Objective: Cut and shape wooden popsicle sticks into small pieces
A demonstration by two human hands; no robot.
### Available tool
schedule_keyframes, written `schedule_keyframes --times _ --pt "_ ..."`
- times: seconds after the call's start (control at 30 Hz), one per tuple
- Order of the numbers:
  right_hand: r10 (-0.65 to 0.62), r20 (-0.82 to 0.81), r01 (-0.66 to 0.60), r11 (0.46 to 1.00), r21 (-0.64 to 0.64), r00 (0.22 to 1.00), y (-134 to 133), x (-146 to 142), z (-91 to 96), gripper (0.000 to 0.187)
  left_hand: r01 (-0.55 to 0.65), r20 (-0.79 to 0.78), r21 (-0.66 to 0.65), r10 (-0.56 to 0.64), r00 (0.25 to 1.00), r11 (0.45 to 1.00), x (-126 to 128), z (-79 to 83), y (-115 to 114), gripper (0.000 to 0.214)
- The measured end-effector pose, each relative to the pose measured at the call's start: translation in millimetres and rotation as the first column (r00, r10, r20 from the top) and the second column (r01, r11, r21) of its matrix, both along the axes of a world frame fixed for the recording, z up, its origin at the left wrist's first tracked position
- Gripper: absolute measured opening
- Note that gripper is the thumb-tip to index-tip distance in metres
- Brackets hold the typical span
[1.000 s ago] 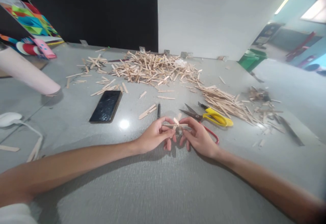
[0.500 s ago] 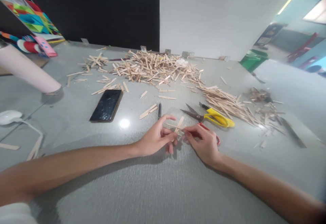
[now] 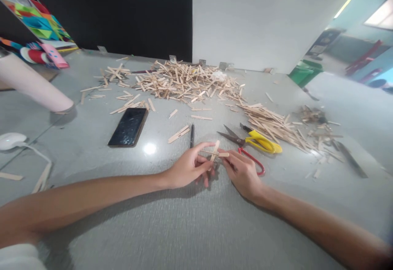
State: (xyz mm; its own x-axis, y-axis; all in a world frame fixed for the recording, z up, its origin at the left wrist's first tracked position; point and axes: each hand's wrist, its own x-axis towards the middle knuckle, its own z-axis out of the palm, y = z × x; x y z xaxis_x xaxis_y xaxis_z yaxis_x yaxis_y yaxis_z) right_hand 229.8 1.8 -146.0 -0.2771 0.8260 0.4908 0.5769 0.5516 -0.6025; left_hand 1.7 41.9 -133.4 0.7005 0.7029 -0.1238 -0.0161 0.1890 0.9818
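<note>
Between my hands is a cross of wooden craft sticks (image 3: pixel 216 147), one stick upright and another lying across it. My left hand (image 3: pixel 186 167) pinches the lower part of the cross between thumb and fingers. The fingers of my right hand (image 3: pixel 245 176) are closed at the right end of the crossing stick, whose pale tip shows over them. Just behind the hands lie a black pen (image 3: pixel 192 136), scissors with red handles (image 3: pixel 259 165) and a yellow-handled cutting tool (image 3: pixel 265 142). A couple of loose craft sticks (image 3: pixel 179 134) rest left of the pen.
A big heap of craft sticks (image 3: pixel 187 82) spreads along the back of the grey table, with another pile (image 3: pixel 273 124) to the right. A phone (image 3: pixel 129 127) lies at left, near a pale bottle (image 3: pixel 37 82) and a white cable (image 3: pixel 37 149). A metal ruler-like strip (image 3: pixel 351 159) is far right.
My right fingers have shifted slightly, and the right end of the crossing stick now shows clear above them. The red handle is more exposed. My left hand has barely moved.
</note>
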Motion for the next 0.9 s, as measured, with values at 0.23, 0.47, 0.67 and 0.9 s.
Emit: schedule_keyframes --times 0.23,0.47,0.67,0.9 --pt "-0.016 -0.019 0.017 0.999 0.051 1.000 0.4 0.3 2.9 0.034 -0.140 -0.030 0.125 0.145 0.989 0.982 -2.7 -0.3 -4.2 0.061" --pt "0.094 0.011 -0.095 0.994 0.053 0.995 -0.4 -1.5 8.6 0.031 -0.152 0.007 0.186 0.153 0.988 0.971 -1.1 -1.5 -2.7 0.062" --pt "0.145 0.031 -0.146 0.989 0.039 0.989 -0.3 -1.9 8.8 0.032 -0.065 0.039 0.112 0.061 0.997 0.992 0.0 1.2 -2.8 0.052" --pt "0.133 0.027 -0.134 0.990 0.039 0.991 -1.6 -3.3 9.2 0.032 -0.051 0.086 0.030 0.048 0.995 0.998 1.2 0.9 -0.1 0.058"
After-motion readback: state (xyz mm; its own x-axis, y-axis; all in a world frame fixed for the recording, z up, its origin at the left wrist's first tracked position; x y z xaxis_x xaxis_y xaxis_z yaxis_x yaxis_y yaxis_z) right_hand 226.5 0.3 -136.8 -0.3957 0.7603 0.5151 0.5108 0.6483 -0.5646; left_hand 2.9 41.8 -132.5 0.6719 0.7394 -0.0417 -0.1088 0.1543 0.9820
